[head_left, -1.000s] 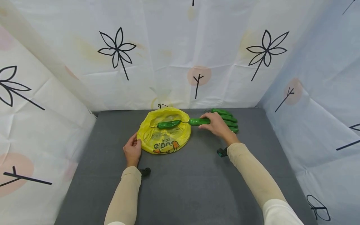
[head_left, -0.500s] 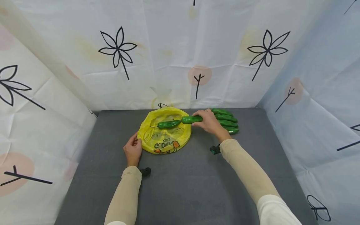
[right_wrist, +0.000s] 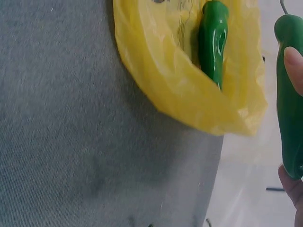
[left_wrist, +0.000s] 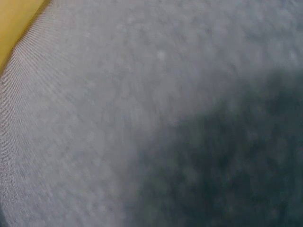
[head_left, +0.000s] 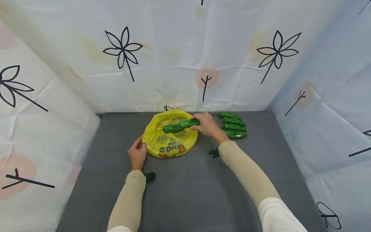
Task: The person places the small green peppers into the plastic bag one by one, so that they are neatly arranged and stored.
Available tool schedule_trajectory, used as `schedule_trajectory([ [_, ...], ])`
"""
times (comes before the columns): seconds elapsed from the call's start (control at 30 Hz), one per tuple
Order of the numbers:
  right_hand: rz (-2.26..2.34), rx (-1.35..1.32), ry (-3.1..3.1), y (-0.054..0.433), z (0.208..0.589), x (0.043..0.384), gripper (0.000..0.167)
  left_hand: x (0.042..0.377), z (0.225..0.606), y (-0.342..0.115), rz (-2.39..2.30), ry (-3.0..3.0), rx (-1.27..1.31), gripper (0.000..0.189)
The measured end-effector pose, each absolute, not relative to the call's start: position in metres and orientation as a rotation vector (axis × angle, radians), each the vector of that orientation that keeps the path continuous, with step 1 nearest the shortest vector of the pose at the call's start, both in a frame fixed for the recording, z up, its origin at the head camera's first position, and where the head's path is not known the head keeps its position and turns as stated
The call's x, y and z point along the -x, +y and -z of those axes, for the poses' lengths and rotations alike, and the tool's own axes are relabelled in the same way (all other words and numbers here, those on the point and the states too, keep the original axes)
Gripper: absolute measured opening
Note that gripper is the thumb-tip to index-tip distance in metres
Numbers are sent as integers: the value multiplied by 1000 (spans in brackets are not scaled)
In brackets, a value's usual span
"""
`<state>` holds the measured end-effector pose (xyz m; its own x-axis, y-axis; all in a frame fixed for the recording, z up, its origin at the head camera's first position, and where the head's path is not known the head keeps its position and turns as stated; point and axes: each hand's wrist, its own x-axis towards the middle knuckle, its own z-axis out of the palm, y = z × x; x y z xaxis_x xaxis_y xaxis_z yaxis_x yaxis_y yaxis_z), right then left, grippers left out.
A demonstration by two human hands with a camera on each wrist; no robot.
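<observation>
A yellow plastic bag (head_left: 171, 150) lies with its mouth spread wide on the grey table. Inside it rests one green chili pepper (head_left: 170, 128), seen also in the right wrist view (right_wrist: 213, 42). The left hand (head_left: 137, 154) pinches the bag's left rim between thumb and fingers. Over the bag's right rim, the right hand (head_left: 206, 124) grips a second green pepper (head_left: 186, 123), its stem end pointing left. In the right wrist view that held pepper (right_wrist: 289, 113) is apart from the bag, thumb and a finger on it. The left wrist view shows only a corner of the bag (left_wrist: 12, 23).
Several more green peppers (head_left: 234, 126) lie in a stack of rows at the table's back right, beyond the right hand. The grey table (head_left: 185, 193) meets white printed cloth walls (head_left: 179, 80) at the back and both sides.
The right hand has carried its pepper leftward, from beside the bag to above its right part, uncovering more of the peppers behind. The left hand has stayed at the bag's rim.
</observation>
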<state>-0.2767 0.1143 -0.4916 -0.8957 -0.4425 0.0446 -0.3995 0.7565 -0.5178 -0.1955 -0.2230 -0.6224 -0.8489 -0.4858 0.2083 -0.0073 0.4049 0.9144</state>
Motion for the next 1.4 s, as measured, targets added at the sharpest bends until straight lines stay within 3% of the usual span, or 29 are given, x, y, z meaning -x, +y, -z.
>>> schedule_trajectory([
  [0.57, 784, 785, 2813, 60, 490, 275, 45, 193, 622, -224, 1415, -2245, -417, 35],
  [1.4, 646, 804, 2801, 28, 517, 285, 46, 197, 627, -223, 1403, -2261, -422, 36],
])
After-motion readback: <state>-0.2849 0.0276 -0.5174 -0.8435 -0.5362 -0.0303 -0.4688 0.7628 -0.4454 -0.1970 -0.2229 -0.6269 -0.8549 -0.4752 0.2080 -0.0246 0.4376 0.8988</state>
